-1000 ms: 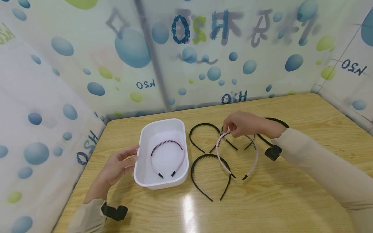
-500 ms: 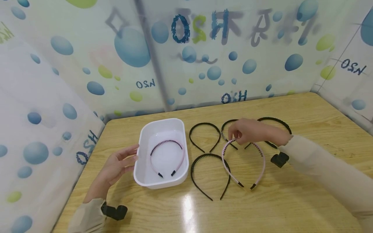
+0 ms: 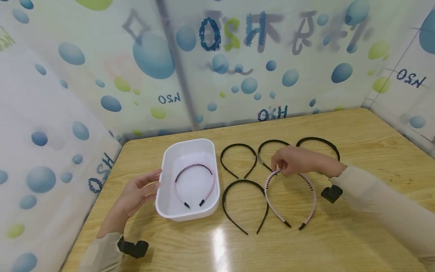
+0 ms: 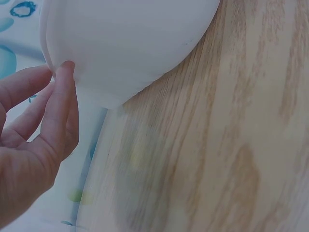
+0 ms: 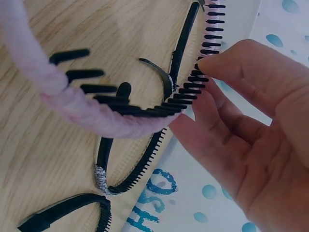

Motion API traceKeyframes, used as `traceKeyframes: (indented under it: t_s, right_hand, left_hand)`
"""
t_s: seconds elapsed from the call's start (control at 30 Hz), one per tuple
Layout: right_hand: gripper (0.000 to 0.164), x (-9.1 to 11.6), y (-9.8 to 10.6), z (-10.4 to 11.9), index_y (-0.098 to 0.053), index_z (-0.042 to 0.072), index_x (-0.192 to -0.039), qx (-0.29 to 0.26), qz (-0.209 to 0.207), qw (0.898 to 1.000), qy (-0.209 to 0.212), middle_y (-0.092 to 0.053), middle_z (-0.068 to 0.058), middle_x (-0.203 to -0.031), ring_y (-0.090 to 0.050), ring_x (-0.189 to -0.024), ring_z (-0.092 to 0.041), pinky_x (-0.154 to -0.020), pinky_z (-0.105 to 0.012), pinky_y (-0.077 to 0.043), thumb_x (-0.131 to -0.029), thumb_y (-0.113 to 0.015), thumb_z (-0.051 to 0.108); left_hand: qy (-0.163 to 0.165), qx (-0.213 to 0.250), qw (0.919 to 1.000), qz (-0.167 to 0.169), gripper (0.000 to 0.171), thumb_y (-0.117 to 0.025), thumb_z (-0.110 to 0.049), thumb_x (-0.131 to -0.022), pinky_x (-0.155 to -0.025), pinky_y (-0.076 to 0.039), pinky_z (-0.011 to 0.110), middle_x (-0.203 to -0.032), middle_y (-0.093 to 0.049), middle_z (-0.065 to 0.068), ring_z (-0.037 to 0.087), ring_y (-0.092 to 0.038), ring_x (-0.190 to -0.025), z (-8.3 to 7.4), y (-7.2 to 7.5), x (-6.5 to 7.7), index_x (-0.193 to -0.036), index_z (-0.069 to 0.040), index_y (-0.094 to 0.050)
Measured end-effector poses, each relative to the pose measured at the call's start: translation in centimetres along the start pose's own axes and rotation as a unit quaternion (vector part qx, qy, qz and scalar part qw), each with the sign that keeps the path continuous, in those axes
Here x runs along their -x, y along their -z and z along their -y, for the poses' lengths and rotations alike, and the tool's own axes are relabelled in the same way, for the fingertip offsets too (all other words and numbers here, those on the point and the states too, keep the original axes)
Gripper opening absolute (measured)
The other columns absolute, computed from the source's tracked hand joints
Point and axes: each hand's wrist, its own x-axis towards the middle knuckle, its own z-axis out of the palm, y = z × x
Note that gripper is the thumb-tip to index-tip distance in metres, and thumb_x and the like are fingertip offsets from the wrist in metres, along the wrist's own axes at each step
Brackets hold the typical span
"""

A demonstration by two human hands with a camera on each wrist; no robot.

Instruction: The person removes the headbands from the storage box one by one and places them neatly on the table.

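At the left side of the white plastic tub (image 3: pixel 187 217), my left hand (image 3: pixel 137 192) pinches the rim; the left wrist view has its fingers (image 4: pixel 63 92) at the rim and outer wall. A pink headband with black teeth (image 3: pixel 195 165) lies inside the tub. My right hand (image 3: pixel 299 160) pinches another pink headband (image 3: pixel 313 204) by its top, ends pointing towards me. In the right wrist view, thumb and fingers meet on its toothed band (image 5: pixel 140 123). Whether its ends touch the table cannot be told.
Several black headbands lie between the tub and my right hand and behind it: one at front (image 3: pixel 224 200), one behind it (image 3: pixel 239 145), one partly covered by the hand (image 3: pixel 272 141), one at far right (image 3: pixel 317 138). Bubble-patterned sheeting (image 3: pixel 248 87) borders the wooden table (image 3: pixel 353 151).
My right hand has moved right and towards me with the pink headband, uncovering more of the black headbands behind. The left hand and the tub have stayed in place.
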Motion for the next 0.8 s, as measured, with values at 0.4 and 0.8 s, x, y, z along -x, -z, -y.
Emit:
traceKeyframes:
  t_s: [0.4, 0.8]
  right_hand:
    - [0.023, 0.3, -0.7, -0.5, -0.066, 0.013, -0.091, -0.019, 0.009, 1.0, -0.01, -0.058, 0.002, -0.081, -0.048, -0.067, -0.01, -0.056, -0.025, -0.043, -0.079, -0.056, -0.004]
    - [0.025, 0.3, -1.2, -0.6, -0.067, 0.013, -0.089, -0.036, 0.018, 0.999, 0.006, -0.056, 0.003, -0.076, -0.043, -0.062, -0.008, -0.053, -0.024, -0.039, -0.079, -0.056, -0.007]
  left_hand:
    - [-0.01, 0.018, 0.9998, 0.005, 0.055, -0.06, -0.011, -0.09, -0.078, -0.052, 0.031, -0.116, -0.053, -0.001, 0.009, -0.058, -0.098, 0.3, 0.2, -0.2, -0.138, 0.001, -0.037]
    - [-0.008, 0.026, 0.9996, 0.003, 0.053, -0.06, -0.012, -0.089, -0.078, -0.052, 0.03, -0.115, -0.054, -0.001, 0.01, -0.058, -0.098, 0.3, 0.2, -0.1, -0.137, -0.001, -0.039]
